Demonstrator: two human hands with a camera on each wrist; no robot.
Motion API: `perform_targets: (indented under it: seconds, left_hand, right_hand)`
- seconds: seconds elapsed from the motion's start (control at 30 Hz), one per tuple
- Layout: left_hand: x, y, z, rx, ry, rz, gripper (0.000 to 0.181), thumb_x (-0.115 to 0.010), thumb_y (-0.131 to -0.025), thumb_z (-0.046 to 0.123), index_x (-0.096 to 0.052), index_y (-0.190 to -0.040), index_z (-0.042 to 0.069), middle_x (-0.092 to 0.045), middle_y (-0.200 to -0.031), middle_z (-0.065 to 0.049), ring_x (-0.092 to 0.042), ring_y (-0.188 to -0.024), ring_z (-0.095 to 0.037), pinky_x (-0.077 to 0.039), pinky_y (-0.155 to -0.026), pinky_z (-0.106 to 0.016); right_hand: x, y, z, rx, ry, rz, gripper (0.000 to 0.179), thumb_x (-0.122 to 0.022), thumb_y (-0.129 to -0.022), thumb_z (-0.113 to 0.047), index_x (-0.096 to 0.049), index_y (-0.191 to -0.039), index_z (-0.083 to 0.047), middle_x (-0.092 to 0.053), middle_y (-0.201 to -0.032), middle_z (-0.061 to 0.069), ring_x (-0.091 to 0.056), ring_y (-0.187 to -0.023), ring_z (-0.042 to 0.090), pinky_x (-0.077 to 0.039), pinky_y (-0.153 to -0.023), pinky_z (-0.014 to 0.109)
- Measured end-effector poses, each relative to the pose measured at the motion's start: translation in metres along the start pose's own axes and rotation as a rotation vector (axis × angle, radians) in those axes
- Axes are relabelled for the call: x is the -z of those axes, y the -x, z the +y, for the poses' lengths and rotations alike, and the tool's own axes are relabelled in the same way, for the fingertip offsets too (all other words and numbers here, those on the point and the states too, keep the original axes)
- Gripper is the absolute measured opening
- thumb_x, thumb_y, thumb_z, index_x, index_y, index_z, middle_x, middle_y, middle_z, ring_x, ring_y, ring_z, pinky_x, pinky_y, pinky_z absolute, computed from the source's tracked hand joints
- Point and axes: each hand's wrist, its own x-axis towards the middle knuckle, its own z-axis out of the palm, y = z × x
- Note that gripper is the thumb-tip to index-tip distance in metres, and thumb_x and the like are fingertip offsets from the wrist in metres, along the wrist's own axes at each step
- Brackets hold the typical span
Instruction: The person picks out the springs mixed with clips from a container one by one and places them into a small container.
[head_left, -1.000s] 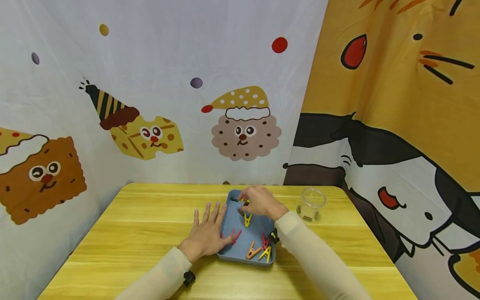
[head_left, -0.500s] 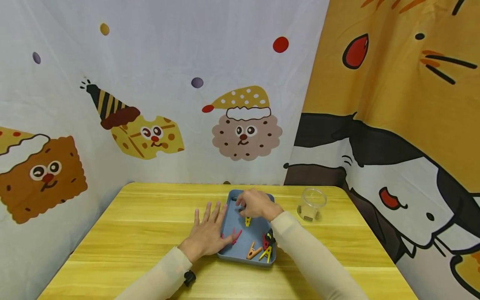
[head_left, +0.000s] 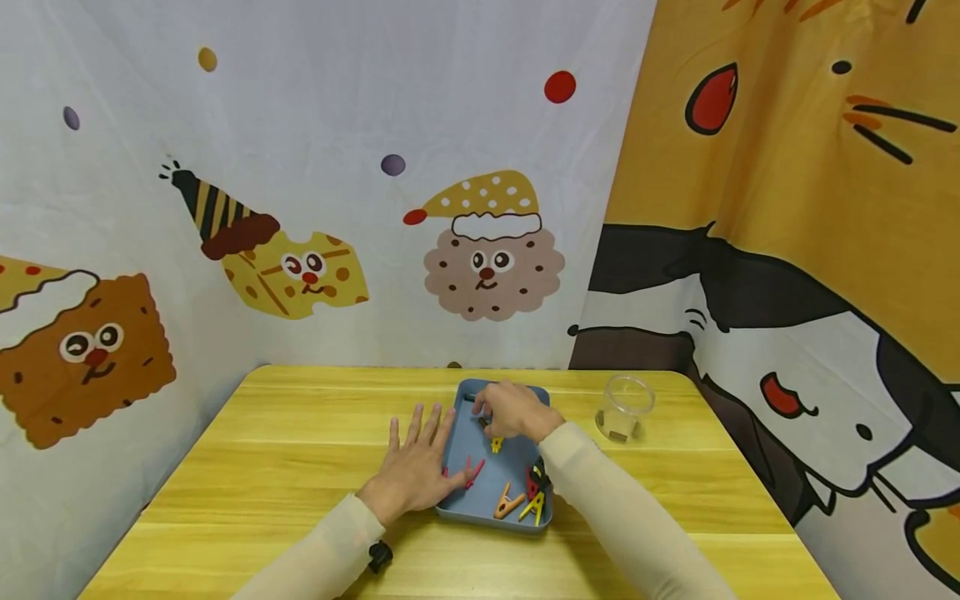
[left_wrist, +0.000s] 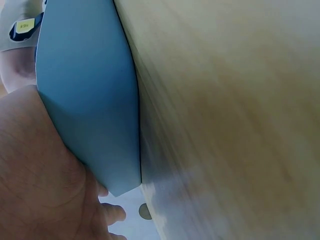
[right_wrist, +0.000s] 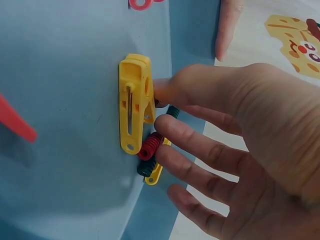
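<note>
Yellow clothespin (right_wrist: 131, 102) lies by springs (right_wrist: 151, 146) in the blue tray (head_left: 478, 501), right hand (head_left: 516, 410) at it, grip I can't quite make out, left hand (head_left: 412, 468) spread at the rim, clear cup (head_left: 627, 403) of small pieces (head_left: 618, 436) nearby.

One tray (head_left: 512, 462), one cup (head_left: 632, 415), two hands (head_left: 408, 477) (head_left: 516, 410), five-plus clips (right_wrist: 136, 112), two-plus springs (right_wrist: 150, 146)

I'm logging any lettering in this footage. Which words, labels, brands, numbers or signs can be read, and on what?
Yellow label on the dark wrist device: marked, but too small and blurred to read.
No readable text on the tray, clothespins, springs, clear cup or printed backdrop.
</note>
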Motion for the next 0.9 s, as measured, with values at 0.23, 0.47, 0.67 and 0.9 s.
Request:
perform_targets:
  seconds: [0.23, 0.47, 0.67, 0.9]
  left_hand:
    - [0.0004, 0.0006, 0.0, -0.001, -0.002, -0.005, 0.11, -0.06, -0.11, 0.079, -0.02, -0.189, 0.015, -0.019, -0.197, -0.017, -0.011, -0.184, -0.049, -0.008, -0.141, -0.084]
    - [0.0001, 0.0006, 0.0007, 0.003, 0.007, -0.006, 0.11, -0.059, -0.11, 0.081, -0.02, -0.189, 0.016, -0.019, -0.197, -0.016, -0.01, -0.184, -0.048, -0.008, -0.141, -0.084]
    - [-0.0015, 0.0002, 0.0004, 0.004, 0.008, -0.01, 0.11, -0.059, -0.11, 0.081, -0.019, -0.189, 0.016, -0.018, -0.197, -0.016, -0.01, -0.185, -0.048, -0.007, -0.142, -0.084]
    - [-0.0008, -0.0007, 0.0005, 0.005, 0.013, -0.01, 0.109, -0.059, -0.11, 0.08, -0.02, -0.189, 0.016, -0.019, -0.197, -0.016, -0.01, -0.185, -0.047, -0.007, -0.142, -0.083]
  right_hand:
    - [-0.0009, 0.0001, -0.0005, -0.02, 0.024, -0.001, 0.033, -0.098, -0.097, -0.02, -0.089, -0.129, -0.022, -0.087, -0.116, 0.001, -0.08, -0.103, 0.019, -0.069, -0.091, 0.044]
    - [-0.0023, -0.0002, -0.0018, -0.019, 0.029, 0.001, 0.028, -0.097, -0.098, -0.018, -0.09, -0.125, -0.02, -0.086, -0.11, 0.001, -0.08, -0.098, 0.017, -0.069, -0.088, 0.041]
    - [-0.0036, -0.0007, -0.002, -0.018, 0.028, 0.001, 0.026, -0.097, -0.098, -0.017, -0.09, -0.122, -0.018, -0.086, -0.108, 0.001, -0.08, -0.096, 0.016, -0.069, -0.087, 0.039]
    - [-0.006, -0.0027, -0.0002, 0.002, 0.051, 0.04, 0.021, -0.096, -0.097, -0.015, -0.091, -0.118, -0.016, -0.087, -0.106, -0.001, -0.081, -0.096, 0.016, -0.07, -0.089, 0.039]
